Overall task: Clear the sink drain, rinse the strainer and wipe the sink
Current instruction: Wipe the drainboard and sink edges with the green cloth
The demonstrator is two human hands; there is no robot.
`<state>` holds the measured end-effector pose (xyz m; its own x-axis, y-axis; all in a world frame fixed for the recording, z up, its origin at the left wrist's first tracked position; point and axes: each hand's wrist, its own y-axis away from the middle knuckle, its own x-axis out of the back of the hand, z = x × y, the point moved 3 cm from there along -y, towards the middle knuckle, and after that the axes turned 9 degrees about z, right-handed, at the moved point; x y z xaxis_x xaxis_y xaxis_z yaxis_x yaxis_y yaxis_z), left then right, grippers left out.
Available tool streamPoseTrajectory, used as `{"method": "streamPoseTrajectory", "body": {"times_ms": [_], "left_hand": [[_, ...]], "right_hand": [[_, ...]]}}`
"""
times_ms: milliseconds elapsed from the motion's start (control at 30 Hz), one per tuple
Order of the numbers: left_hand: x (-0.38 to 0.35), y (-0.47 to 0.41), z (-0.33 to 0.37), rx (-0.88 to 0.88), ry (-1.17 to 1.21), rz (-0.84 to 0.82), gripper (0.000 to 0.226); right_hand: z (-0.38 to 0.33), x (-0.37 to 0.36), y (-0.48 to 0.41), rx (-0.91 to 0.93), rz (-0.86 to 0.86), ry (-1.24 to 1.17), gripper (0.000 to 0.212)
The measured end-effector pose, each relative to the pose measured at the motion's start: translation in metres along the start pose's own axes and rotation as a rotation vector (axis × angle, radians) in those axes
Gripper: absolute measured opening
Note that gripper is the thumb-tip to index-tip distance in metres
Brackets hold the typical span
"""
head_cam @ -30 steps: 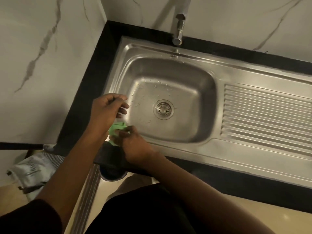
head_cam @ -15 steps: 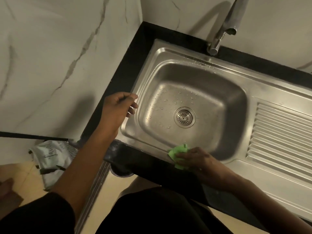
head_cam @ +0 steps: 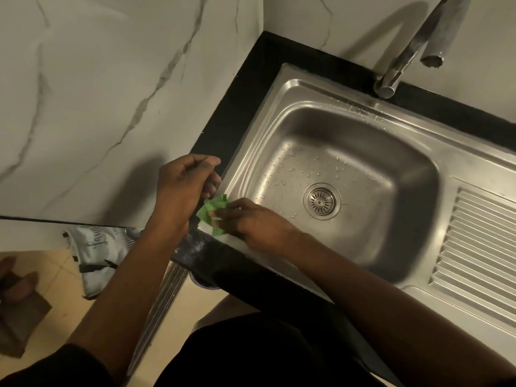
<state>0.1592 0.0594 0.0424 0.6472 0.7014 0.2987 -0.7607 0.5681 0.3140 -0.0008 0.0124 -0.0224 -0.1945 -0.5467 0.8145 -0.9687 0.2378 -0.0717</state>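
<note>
A steel sink (head_cam: pixel 251 152) with water drops on its floor fills the right of the head view. The round strainer (head_cam: pixel 321 201) sits in the drain. A crumpled green cloth (head_cam: pixel 213 209) lies on the sink's near-left rim corner, pinched by my right hand (head_cam: pixel 251 222). My left hand (head_cam: pixel 181 188) hovers just left of the cloth over the black counter edge, fingers loosely curled, touching or almost touching the cloth. The faucet (head_cam: pixel 402 60) stands at the back, with no water running.
A ribbed drainboard (head_cam: pixel 480 252) lies right of the basin. Marble walls (head_cam: pixel 97 93) close in the left and back. Below the black counter (head_cam: pixel 245 88), a pale printed bag (head_cam: pixel 97 252) lies on the floor, with a brown object (head_cam: pixel 19 305) at far left.
My right hand has slid the green cloth left along the front rim to the near-left corner. My left hand now meets it there. The camera has shifted, so the sink sits further right.
</note>
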Motion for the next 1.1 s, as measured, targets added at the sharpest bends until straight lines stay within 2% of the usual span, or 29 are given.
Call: {"method": "streamPoseTrajectory", "body": {"times_ms": [100,200,300,433,533,633,733,767,833,900,1000,1100], "left_hand": [[-0.001,0.001,-0.001,0.017,0.006,-0.013,0.010],[0.001,0.001,-0.001,0.029,0.027,0.001,0.010],[0.006,0.002,-0.003,0.026,0.030,-0.004,0.010],[0.011,0.001,-0.004,0.022,0.025,-0.013,0.011],[0.008,-0.002,-0.004,0.026,0.033,-0.016,0.011],[0.001,-0.008,-0.001,0.032,0.033,-0.007,0.011],[-0.006,-0.014,0.004,0.025,0.023,-0.019,0.010],[-0.008,-0.015,0.005,0.021,0.031,-0.027,0.010],[-0.012,-0.018,0.008,0.006,0.041,-0.036,0.011],[-0.015,-0.021,0.010,-0.006,0.026,-0.044,0.011],[-0.018,-0.024,0.008,0.006,0.034,-0.044,0.012],[-0.023,-0.027,0.004,0.032,0.038,-0.055,0.011]], "right_hand": [[0.015,0.012,-0.012,0.019,0.008,0.083,0.045],[0.041,0.034,-0.028,-0.244,0.086,0.098,0.058],[0.096,0.076,-0.054,-0.531,0.305,0.115,0.051],[0.120,0.093,-0.071,-0.574,0.317,0.152,0.058],[0.088,0.065,-0.059,-0.487,0.341,0.124,0.056],[0.048,0.029,-0.036,-0.450,0.217,0.052,0.052],[-0.001,0.000,-0.014,-0.239,0.104,-0.014,0.039],[-0.011,-0.007,-0.009,-0.174,0.046,-0.019,0.042],[-0.017,-0.011,-0.006,-0.151,-0.061,-0.051,0.056],[-0.016,-0.009,-0.004,-0.151,-0.130,-0.088,0.057],[-0.023,-0.002,0.010,-0.045,-0.240,-0.132,0.042],[-0.016,0.016,0.045,-0.004,-0.217,-0.277,0.031]]}}
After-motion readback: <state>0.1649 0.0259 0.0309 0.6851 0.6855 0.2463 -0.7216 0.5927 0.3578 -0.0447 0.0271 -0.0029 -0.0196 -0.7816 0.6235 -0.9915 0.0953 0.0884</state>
